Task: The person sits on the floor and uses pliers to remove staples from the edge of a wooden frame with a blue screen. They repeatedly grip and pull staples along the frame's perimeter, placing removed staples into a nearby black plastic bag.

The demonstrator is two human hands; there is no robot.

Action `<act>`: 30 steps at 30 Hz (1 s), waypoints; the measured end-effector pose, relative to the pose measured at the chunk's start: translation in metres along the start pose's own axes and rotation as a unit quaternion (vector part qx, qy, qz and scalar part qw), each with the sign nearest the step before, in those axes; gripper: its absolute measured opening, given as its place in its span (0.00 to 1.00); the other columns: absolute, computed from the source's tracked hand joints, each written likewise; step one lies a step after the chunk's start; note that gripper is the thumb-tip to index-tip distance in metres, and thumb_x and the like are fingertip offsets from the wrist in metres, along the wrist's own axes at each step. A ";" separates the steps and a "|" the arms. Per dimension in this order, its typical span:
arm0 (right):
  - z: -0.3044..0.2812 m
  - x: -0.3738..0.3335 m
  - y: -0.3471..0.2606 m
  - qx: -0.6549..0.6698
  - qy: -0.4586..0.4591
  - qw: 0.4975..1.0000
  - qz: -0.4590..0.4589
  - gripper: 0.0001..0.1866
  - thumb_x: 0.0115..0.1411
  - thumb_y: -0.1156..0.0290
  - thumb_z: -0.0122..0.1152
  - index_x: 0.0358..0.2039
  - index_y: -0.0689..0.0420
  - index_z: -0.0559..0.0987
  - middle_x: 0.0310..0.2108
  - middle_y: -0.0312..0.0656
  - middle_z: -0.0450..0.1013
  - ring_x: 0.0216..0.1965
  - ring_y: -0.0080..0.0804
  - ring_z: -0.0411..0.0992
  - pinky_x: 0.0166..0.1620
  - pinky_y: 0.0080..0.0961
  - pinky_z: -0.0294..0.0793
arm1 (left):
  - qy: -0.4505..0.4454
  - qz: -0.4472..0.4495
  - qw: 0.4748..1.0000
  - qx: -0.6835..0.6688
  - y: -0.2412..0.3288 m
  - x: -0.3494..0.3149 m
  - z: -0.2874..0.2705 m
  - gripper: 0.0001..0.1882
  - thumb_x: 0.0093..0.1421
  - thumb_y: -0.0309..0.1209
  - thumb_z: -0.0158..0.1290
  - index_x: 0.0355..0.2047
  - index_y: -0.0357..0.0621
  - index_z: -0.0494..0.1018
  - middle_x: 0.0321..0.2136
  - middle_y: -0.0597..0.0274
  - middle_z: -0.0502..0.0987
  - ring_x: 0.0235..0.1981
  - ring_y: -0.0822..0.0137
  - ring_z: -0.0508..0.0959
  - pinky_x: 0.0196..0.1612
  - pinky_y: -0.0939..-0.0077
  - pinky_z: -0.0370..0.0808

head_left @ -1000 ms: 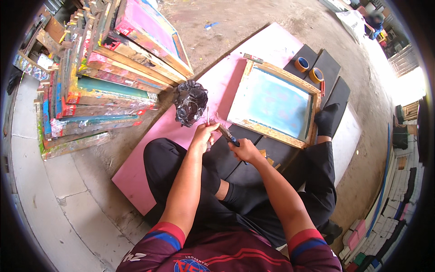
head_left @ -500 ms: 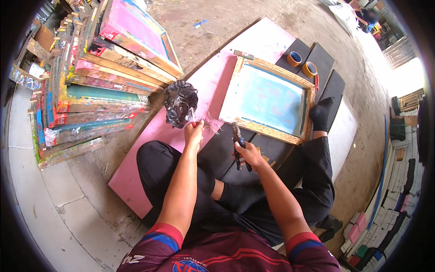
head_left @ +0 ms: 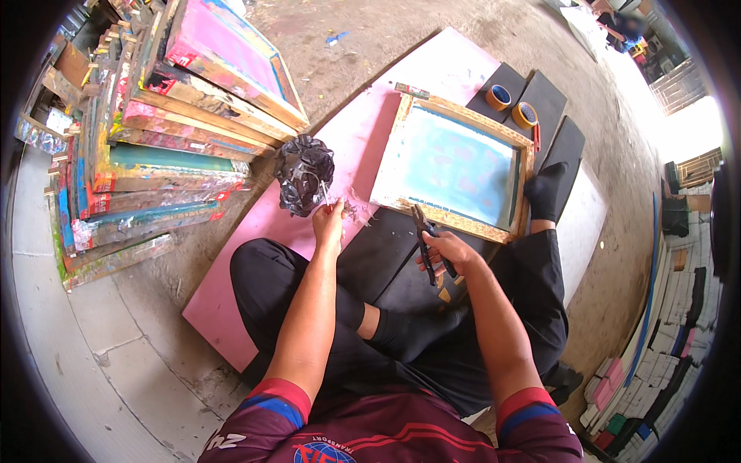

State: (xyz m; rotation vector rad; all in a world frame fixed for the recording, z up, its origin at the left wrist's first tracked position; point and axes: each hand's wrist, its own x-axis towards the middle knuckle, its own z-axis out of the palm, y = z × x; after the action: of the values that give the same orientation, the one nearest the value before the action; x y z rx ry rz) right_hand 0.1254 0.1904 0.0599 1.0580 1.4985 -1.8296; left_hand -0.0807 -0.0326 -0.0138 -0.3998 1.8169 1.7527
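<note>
My right hand (head_left: 451,253) grips a pair of dark pliers (head_left: 424,231) by its black handles, close to the near edge of a wooden-framed screen (head_left: 463,162) with blue mesh. The handles look spread apart. My left hand (head_left: 329,225) is closed in a pinch on a thin pale strip (head_left: 325,194) whose exact kind is too small to tell. Just beyond its fingertips stands a crumpled black plastic bag (head_left: 305,174) with its mouth open upward. Beside that hand, pale stringy scraps (head_left: 359,208) lie on the pink board (head_left: 255,285).
At the left lean several paint-stained screen frames (head_left: 208,108). Two tape rolls (head_left: 525,116) and a red-handled tool (head_left: 537,137) lie beyond the framed screen on dark panels (head_left: 502,81). My foot (head_left: 546,193) in a black sock rests against the frame's right side. Another person (head_left: 627,29) sits far right.
My right hand has moved slightly right with the pliers, away from my left hand, and the handles look wider apart. My left hand remains by the black bag.
</note>
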 end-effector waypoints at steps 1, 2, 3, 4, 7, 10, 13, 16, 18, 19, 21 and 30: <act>-0.008 0.001 -0.002 -0.015 -0.009 1.000 0.016 0.27 0.73 0.45 0.50 0.56 0.56 0.71 0.40 0.53 0.82 0.37 0.40 0.84 0.29 0.35 0.82 | -0.002 -0.002 1.000 0.002 0.000 0.000 0.000 0.16 0.66 0.42 0.61 0.33 0.44 0.71 0.23 0.68 0.73 0.10 0.77 0.62 0.10 0.78 0.57; -0.015 0.003 -0.003 -0.021 -0.023 0.999 0.017 0.27 0.72 0.44 0.51 0.54 0.57 0.71 0.40 0.53 0.82 0.37 0.40 0.84 0.30 0.35 0.81 | -0.003 -0.002 1.000 0.003 0.000 0.000 0.001 0.16 0.66 0.42 0.61 0.33 0.43 0.71 0.23 0.68 0.73 0.10 0.77 0.62 0.11 0.78 0.57; -0.024 0.004 -0.005 -0.027 -0.036 0.999 0.019 0.28 0.72 0.44 0.52 0.53 0.59 0.71 0.40 0.53 0.82 0.37 0.40 0.83 0.30 0.36 0.81 | -0.004 -0.003 1.000 0.004 0.000 0.000 0.002 0.16 0.66 0.42 0.61 0.33 0.43 0.72 0.23 0.68 0.73 0.10 0.77 0.62 0.11 0.78 0.57; -0.029 0.005 -0.008 -0.034 -0.051 0.998 0.021 0.29 0.71 0.44 0.52 0.51 0.60 0.71 0.40 0.53 0.82 0.37 0.40 0.83 0.31 0.36 0.80 | -0.004 -0.003 1.000 0.006 0.000 0.000 0.002 0.15 0.66 0.41 0.61 0.33 0.43 0.72 0.23 0.68 0.73 0.10 0.77 0.62 0.11 0.78 0.57; -0.043 0.008 -0.020 -0.060 -0.071 0.994 0.052 0.28 0.72 0.46 0.51 0.51 0.61 0.73 0.41 0.56 0.82 0.37 0.43 0.84 0.29 0.39 0.82 | -0.009 0.000 1.000 0.005 -0.001 0.000 0.001 0.16 0.66 0.42 0.60 0.33 0.43 0.72 0.23 0.68 0.73 0.10 0.77 0.62 0.11 0.79 0.57; -0.053 0.010 -0.037 -0.078 -0.099 0.989 0.081 0.26 0.73 0.49 0.50 0.53 0.62 0.73 0.37 0.56 0.82 0.35 0.46 0.84 0.29 0.43 0.85 | -0.003 0.003 1.000 0.021 -0.001 0.001 0.001 0.16 0.66 0.43 0.60 0.33 0.43 0.72 0.23 0.67 0.73 0.10 0.76 0.62 0.11 0.79 0.57; -0.060 0.012 -0.047 -0.091 -0.118 0.985 0.092 0.26 0.74 0.51 0.49 0.57 0.62 0.72 0.31 0.53 0.81 0.31 0.44 0.83 0.26 0.42 0.84 | -0.001 0.010 1.000 0.028 0.000 0.002 0.003 0.17 0.66 0.44 0.60 0.33 0.42 0.72 0.23 0.67 0.73 0.10 0.76 0.62 0.11 0.79 0.57; -0.063 0.017 -0.043 -0.110 -0.109 0.984 0.090 0.26 0.74 0.50 0.51 0.52 0.64 0.76 0.28 0.51 0.80 0.24 0.40 0.81 0.23 0.39 0.81 | 0.002 0.006 1.000 0.029 0.001 0.002 0.006 0.17 0.65 0.43 0.60 0.33 0.42 0.73 0.23 0.67 0.74 0.10 0.76 0.63 0.11 0.79 0.58; -0.052 0.019 -0.037 -0.183 -0.041 0.979 0.074 0.27 0.72 0.49 0.53 0.47 0.65 0.78 0.24 0.49 0.79 0.20 0.37 0.78 0.23 0.37 0.79 | 0.004 0.007 1.000 0.030 0.000 0.002 0.007 0.17 0.65 0.43 0.60 0.33 0.42 0.73 0.23 0.67 0.74 0.10 0.77 0.62 0.11 0.80 0.57; -0.043 0.019 -0.033 -0.219 -0.008 0.973 0.066 0.27 0.72 0.49 0.54 0.44 0.66 0.79 0.23 0.48 0.78 0.18 0.36 0.77 0.22 0.36 0.78 | 0.006 0.007 0.999 0.031 -0.001 0.002 0.006 0.17 0.65 0.43 0.60 0.33 0.42 0.73 0.23 0.67 0.74 0.10 0.77 0.62 0.11 0.80 0.57; -0.026 0.017 -0.021 -0.259 0.070 0.963 0.027 0.29 0.70 0.47 0.55 0.40 0.68 0.79 0.21 0.47 0.77 0.17 0.35 0.76 0.23 0.35 0.77 | 0.000 0.004 1.000 0.029 -0.001 0.001 0.010 0.17 0.65 0.43 0.60 0.34 0.41 0.74 0.23 0.67 0.74 0.10 0.77 0.62 0.11 0.80 0.58; 0.005 0.021 0.006 -0.303 0.229 0.924 -0.042 0.32 0.67 0.44 0.57 0.39 0.69 0.80 0.25 0.50 0.80 0.27 0.44 0.82 0.36 0.41 0.81 | -0.014 0.013 0.999 0.028 0.001 -0.006 0.013 0.16 0.66 0.41 0.60 0.32 0.40 0.74 0.22 0.66 0.75 0.10 0.77 0.64 0.12 0.79 0.59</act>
State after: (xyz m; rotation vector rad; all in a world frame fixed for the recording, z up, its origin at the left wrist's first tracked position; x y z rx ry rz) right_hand 0.1180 0.1860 0.0389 1.1453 2.2166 -1.0580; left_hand -0.0742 -0.0203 -0.0094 -0.3294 1.8546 1.7120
